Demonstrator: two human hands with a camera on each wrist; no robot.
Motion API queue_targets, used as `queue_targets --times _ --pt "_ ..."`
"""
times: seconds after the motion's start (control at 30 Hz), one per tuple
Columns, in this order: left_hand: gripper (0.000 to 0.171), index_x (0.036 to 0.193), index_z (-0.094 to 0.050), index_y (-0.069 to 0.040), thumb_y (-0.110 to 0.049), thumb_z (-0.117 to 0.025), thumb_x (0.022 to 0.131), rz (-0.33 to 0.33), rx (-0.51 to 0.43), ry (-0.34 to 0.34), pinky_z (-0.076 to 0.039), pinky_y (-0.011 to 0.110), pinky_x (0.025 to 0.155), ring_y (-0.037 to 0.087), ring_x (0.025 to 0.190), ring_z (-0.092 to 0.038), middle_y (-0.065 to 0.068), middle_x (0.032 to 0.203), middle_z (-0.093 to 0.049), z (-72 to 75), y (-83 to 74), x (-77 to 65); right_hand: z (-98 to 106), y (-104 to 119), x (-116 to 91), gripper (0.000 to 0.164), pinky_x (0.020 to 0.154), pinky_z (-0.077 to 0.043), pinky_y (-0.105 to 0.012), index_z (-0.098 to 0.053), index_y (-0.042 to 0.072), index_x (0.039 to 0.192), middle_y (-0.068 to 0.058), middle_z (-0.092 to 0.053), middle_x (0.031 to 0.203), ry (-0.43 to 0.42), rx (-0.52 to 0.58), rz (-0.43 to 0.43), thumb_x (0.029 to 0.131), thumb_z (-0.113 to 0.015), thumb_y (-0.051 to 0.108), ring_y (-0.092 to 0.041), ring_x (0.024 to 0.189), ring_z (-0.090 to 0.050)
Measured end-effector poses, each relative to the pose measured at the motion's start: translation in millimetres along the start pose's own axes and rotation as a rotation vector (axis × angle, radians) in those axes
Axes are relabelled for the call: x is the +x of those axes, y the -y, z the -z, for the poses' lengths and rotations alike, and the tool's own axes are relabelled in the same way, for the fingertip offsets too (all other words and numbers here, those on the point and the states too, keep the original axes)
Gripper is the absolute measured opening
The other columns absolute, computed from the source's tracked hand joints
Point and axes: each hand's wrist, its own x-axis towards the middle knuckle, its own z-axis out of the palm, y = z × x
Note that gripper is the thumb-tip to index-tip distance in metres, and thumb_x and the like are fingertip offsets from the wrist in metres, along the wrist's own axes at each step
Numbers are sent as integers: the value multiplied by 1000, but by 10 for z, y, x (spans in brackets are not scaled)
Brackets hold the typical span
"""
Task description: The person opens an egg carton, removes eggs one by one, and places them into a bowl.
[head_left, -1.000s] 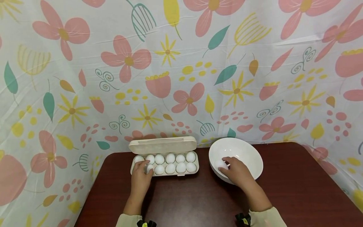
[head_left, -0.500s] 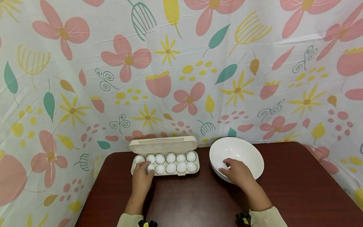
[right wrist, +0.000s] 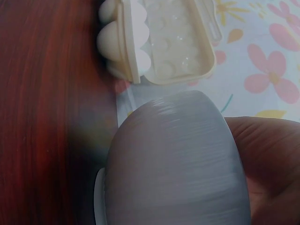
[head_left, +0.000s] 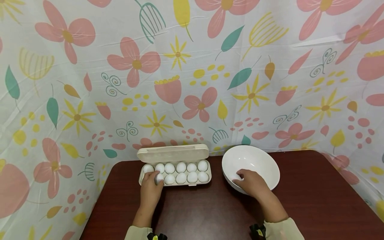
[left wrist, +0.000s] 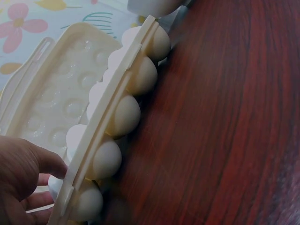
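In the head view an open cream egg carton (head_left: 196,184) holds two rows of white eggs. My left hand (head_left: 151,190) is over the carton's left end, with thumb and fingers about a front-row egg (head_left: 159,179) that sits in its cup. In the left wrist view the left thumb (left wrist: 49,161) touches the carton's front edge, and the fingers are behind it, at the egg. My right hand (head_left: 252,182) reaches into a white bowl (head_left: 271,166), pinching a white egg (head_left: 234,176) low inside; the egg blends with the bowl. In the right wrist view the bowl's wall hides the fingertips.
The carton's lid (head_left: 172,154) stands raised behind the eggs, near a flower-printed cloth (head_left: 192,100) that hangs behind the table. Both carton and bowl stand towards the back of the dark red-brown table (head_left: 207,213), with a gap between them.
The right hand's fingers and the egg have sunk slightly lower into the bowl. My left hand stays at the same egg in the carton. The head view has shifted very slightly.
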Motion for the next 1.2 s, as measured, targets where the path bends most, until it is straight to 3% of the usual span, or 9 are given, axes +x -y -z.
queue_targets --times 0.63,1.2 --pt "38 117 -72 -1 -2 -76 80 -5 2 -18 -50 56 96 43 113 -60 21 115 -65 -4 -24 -15 43 17 -9 42 96 -51 -56 -67 -5 120 -25 -70 118 27 -50 -15 90 -66 24 -41 109 -66" --pt "37 118 -71 -1 -4 -75 81 4 -3 -17 -51 56 96 42 115 -60 20 116 -65 -2 -27 -26 41 22 0 48 99 -49 -58 -63 -9 125 -28 -68 122 52 -70 -57 93 -64 28 -42 111 -65"
